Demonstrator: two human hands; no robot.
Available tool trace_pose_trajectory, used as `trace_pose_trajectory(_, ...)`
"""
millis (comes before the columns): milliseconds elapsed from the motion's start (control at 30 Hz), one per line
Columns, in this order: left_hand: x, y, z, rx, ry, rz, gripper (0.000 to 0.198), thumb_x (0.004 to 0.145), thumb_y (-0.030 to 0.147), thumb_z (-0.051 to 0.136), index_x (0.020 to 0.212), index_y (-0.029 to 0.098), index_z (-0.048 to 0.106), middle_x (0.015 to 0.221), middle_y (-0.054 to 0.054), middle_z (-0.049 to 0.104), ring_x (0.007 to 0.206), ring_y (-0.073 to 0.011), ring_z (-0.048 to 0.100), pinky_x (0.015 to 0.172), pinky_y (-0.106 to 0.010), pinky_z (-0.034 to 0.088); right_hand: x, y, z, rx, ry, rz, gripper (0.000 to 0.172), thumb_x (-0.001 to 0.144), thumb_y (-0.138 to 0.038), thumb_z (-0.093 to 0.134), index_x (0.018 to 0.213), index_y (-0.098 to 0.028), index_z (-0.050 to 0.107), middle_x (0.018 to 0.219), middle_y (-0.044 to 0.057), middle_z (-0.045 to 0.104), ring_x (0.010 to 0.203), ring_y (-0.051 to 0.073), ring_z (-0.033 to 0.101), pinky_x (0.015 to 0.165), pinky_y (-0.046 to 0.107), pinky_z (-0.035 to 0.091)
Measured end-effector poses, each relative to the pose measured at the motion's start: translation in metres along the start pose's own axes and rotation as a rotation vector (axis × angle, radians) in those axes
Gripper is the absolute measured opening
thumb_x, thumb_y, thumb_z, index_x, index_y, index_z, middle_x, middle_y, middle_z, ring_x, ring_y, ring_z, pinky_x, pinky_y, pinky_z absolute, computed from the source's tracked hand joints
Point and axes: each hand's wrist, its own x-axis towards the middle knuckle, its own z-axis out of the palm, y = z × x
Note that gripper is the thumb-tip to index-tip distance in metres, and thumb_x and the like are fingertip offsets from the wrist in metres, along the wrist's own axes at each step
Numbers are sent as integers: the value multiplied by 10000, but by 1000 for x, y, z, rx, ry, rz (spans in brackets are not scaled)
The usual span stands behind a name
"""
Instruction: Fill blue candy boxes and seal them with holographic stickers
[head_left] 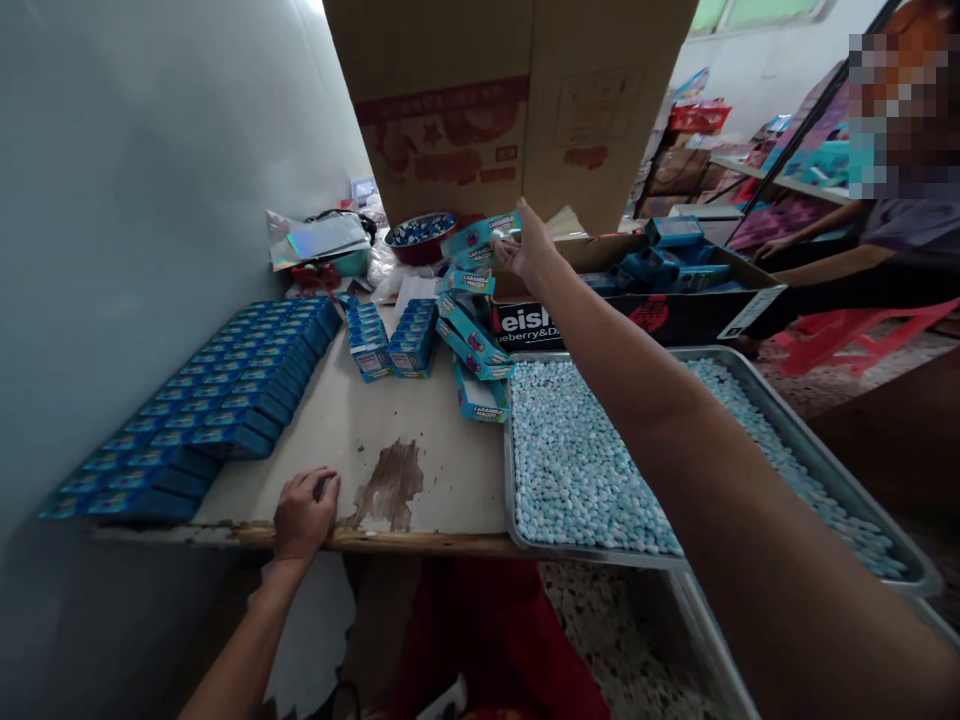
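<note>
My right hand [525,245] reaches to the far side of the table, closed on a light-blue printed carton [476,238]. Below that carton, more light-blue cartons [472,335] lie in a loose, overlapping pile. My left hand [306,510] rests at the table's front edge with its fingers curled in; whatever may be inside them is hidden. Beside the pile stand two short rows of small blue boxes [412,335]. A long block of such boxes [217,385] lines the left wall. Under my right forearm sits a metal tray [511,480] full of pale blue and white candies [585,460].
Behind the tray is a black-printed open carton [637,315] holding blue boxes. A tall cardboard box [517,110] rises at the back, near a red bowl [420,240] with blue-and-white contents. At right another person sits by a pink stool [862,335]. The tabletop [390,420] is worn.
</note>
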Motion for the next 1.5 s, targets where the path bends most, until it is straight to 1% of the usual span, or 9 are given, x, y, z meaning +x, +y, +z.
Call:
trace_pose_trajectory(133, -1, -1, 2, 1, -6, 4, 341, 915, 446, 529, 960, 196, 757, 1122, -142, 766, 1111, -326, 679, 1064, -459, 510, -35, -3, -6, 166, 86, 329, 344, 1099, -333, 356, 978, -63, 531, 1050, 100, 637, 866, 92, 707, 642, 168, 489)
trace_pose_trajectory(300, -2, -4, 5, 18, 7, 23, 313, 921, 415, 547, 971, 195, 764, 1132, -145, 770, 1110, -334, 675, 1051, -474, 521, -68, -4, -30, 256, 153, 513, 139, 1053, -189, 527, 929, -128, 547, 875, 20, 615, 670, 41, 577, 517, 106, 416)
trace_pose_trajectory(400, -4, -2, 5, 16, 1, 16, 275, 922, 386, 557, 961, 202, 757, 1117, -138, 774, 1106, -329, 674, 1049, -469, 520, -83, 2, -48, 255, 152, 550, 186, 1021, -135, 523, 842, -167, 560, 711, -17, 582, 549, 51, 504, 436, 104, 356)
trace_pose_trajectory(533, -8, 2, 7, -4, 1, -9, 243, 917, 356, 574, 962, 202, 757, 1097, -132, 766, 1089, -314, 674, 1041, -449, 514, -108, 17, -62, 192, 137, 500, 196, 981, -103, 557, 801, -176, 581, 633, -22, 585, 489, 55, 487, 407, 112, 347)
trace_pose_trajectory(967, -13, 7, 13, -34, -29, -46, 191, 910, 295, 623, 970, 190, 771, 1104, -124, 756, 1102, -308, 642, 1046, -444, 497, -185, 50, -70, 117, 101, 692, 224, 1019, -93, 535, 817, -175, 586, 613, -44, 561, 490, 44, 477, 432, 117, 364)
trace_pose_trajectory(1233, -18, 8, 11, -54, -33, -52, 180, 909, 281, 630, 970, 191, 774, 1098, -128, 744, 1114, -314, 624, 1039, -438, 490, -219, 62, -67, 66, 64, 656, 119, 954, -98, 606, 874, -185, 622, 640, -35, 599, 508, 55, 495, 447, 150, 349)
trace_pose_trajectory(1367, -16, 0, 17, -89, -16, -24, 161, 904, 273, 634, 944, 195, 769, 1090, -130, 744, 1110, -319, 629, 1031, -449, 493, -257, 54, -55, -31, 37, 478, 28, 891, -162, 664, 902, -181, 647, 647, -36, 607, 515, 58, 502, 475, 180, 357)
trace_pose_trajectory(1433, -13, -1, 20, -107, -1, -23, 139, 900, 265, 641, 926, 200, 762, 1065, -131, 742, 1100, -320, 631, 1030, -456, 492, -291, 52, -36, -118, -67, 319, 98, 850, -234, 697, 929, -189, 661, 669, -34, 626, 542, 77, 530, 514, 204, 408)
trace_pose_trajectory(1500, -13, 5, 20, -138, 45, -48, 115, 898, 254, 657, 933, 200, 752, 1045, -133, 741, 1092, -322, 634, 1038, -469, 488, -332, 54, -5, -240, -303, 171, 164, 840, -325, 706, 949, -205, 680, 709, -25, 652, 588, 110, 569, 568, 242, 470)
